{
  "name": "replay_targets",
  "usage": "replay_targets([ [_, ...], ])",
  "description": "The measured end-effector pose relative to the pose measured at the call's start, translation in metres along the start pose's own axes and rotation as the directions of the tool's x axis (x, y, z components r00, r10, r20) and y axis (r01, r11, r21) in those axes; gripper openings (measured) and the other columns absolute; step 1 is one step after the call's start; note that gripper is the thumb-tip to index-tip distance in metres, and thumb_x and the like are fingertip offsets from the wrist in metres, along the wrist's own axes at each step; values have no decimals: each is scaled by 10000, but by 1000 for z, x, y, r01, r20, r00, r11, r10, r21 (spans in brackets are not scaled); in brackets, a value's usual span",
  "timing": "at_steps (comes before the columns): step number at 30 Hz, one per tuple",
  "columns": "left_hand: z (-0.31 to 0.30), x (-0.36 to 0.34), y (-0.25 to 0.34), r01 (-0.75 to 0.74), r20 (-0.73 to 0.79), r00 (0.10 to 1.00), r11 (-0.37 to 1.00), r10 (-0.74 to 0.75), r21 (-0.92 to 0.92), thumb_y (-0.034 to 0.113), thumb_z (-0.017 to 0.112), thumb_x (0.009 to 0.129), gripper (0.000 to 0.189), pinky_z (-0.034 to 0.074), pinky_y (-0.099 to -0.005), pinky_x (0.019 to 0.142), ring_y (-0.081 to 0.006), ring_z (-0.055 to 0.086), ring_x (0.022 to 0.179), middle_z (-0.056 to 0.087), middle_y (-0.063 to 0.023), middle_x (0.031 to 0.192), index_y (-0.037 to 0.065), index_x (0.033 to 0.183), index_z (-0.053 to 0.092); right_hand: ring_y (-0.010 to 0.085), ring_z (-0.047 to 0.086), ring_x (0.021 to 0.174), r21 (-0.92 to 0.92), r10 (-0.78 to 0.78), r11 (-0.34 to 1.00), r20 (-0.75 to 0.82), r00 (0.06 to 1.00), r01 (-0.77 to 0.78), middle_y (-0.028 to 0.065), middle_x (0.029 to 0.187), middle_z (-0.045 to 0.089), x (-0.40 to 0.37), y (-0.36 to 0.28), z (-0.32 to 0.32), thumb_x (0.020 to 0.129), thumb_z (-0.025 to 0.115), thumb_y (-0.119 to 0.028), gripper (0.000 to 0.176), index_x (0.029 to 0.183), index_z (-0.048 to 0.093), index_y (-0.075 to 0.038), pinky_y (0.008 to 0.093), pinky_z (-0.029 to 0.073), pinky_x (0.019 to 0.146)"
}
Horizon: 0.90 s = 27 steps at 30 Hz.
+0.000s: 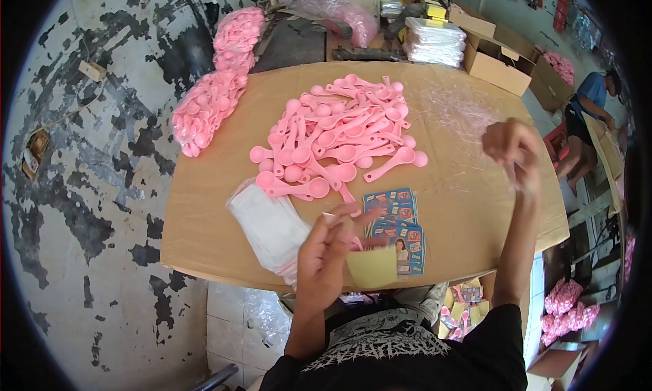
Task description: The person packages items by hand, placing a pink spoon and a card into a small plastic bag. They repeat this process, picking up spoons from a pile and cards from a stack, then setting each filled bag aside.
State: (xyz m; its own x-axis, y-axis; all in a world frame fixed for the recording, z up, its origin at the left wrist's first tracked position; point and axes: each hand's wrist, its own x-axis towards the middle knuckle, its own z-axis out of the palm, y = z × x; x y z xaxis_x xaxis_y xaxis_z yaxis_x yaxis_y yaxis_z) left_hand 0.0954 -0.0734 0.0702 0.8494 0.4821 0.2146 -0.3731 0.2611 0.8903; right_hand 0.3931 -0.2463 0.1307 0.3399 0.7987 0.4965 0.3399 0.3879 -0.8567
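My left hand (324, 252) is at the table's near side with its fingers partly curled, holding a pale yellow card (372, 267). A bit of pink shows between the fingers and the card, seemingly a spoon. My right hand (513, 150) is raised over the right side of the table. Its fingers are curled together and blurred, so what they hold, if anything, cannot be made out. Beyond my left hand lies a heap of pink measuring spoons (346, 129). White plastic bags (268, 224) lie left of it, and blue printed cards (411, 248) lie just right of it.
Thin clear plastic strips (462, 116) are scattered at the table's (224, 187) far right. Bagged pink spoons (210, 109) sit on the left edge. An open cardboard box (499, 65) and stacked plastic packs (435, 41) stand behind. Another person (589, 109) sits at far right.
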Motion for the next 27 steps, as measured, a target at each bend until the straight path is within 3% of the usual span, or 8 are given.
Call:
replay_targets([
  [1, -2, 1, -2, -11, -42, 999, 1000, 11, -4, 127, 386, 1028, 343, 531, -313, 847, -283, 671, 977, 563, -237, 1269, -33, 1331, 378, 166, 548, 714, -97, 170, 980, -50, 984, -174, 54, 825, 589, -7, 26, -16, 829, 574, -1, 59, 859, 605, -41, 279, 418, 656],
  [2, -3, 4, -2, 7, -84, 996, 1000, -6, 4, 137, 404, 1026, 334, 529, -335, 880, -282, 669, 977, 568, -222, 1267, -51, 1300, 425, 177, 560, 728, -557, 5, 828, -115, 993, -68, 62, 850, 606, -14, 45, -18, 838, 577, -11, 81, 896, 623, -42, 286, 424, 667],
  [4, -8, 7, -3, -62, -81, 994, 991, 72, 122, 134, 412, 1023, 321, 529, -344, 891, -256, 660, 983, 572, -208, 1264, -62, 1273, 466, 197, 583, 754, -1000, -319, -23, 24, 947, 18, 77, 898, 639, -13, 62, -16, 856, 583, -31, 139, 971, 659, -44, 301, 438, 689],
  [7, -3, 20, -4, -83, -111, 989, 991, 95, 106, 119, 421, 1020, 306, 528, -353, 904, -214, 637, 998, 573, -191, 1265, -67, 1242, 519, 208, 617, 825, -815, -261, 528, -424, 867, -239, 84, 988, 665, 0, 27, 10, 864, 590, -46, 204, 1049, 674, -60, 315, 462, 753],
  [10, -1, 25, -12, -92, -88, 991, 990, 101, 106, 151, 423, 1021, 344, 550, -346, 824, -246, 663, 947, 593, -208, 1228, -77, 1263, 510, 204, 634, 855, -585, 182, 787, -87, 980, -198, 108, 990, 668, 3, -6, 68, 854, 630, -57, 188, 1038, 672, -55, 318, 483, 758],
  [12, 3, 32, -13, -127, -73, 987, 976, 142, 179, 174, 430, 1020, 377, 560, -341, 792, -258, 683, 906, 622, -195, 1181, -76, 1297, 489, 134, 606, 808, -371, 97, 929, 190, 977, -20, 73, 904, 674, 0, -5, 114, 850, 676, -92, 226, 1065, 664, -21, 283, 468, 700],
  [15, -2, 34, -21, -201, -77, 968, 918, 240, 342, 179, 438, 1019, 377, 562, -335, 796, -238, 681, 908, 635, -172, 1142, -70, 1295, 494, 128, 621, 758, -381, 325, 897, 226, 918, -223, 74, 913, 677, -1, 5, 135, 835, 711, -116, 253, 1078, 675, -56, 265, 495, 648],
  [27, -10, 32, -29, 68, -170, 982, 995, -80, -74, 86, 536, 975, 315, 532, -279, 819, -138, 620, 979, 640, -108, 1128, -59, 1253, 556, 86, 634, 849, 138, 317, 934, 111, 942, -330, 69, 969, 693, -6, 39, 139, 903, 651, -77, 246, 1133, 655, 9, 242, 538, 714],
])
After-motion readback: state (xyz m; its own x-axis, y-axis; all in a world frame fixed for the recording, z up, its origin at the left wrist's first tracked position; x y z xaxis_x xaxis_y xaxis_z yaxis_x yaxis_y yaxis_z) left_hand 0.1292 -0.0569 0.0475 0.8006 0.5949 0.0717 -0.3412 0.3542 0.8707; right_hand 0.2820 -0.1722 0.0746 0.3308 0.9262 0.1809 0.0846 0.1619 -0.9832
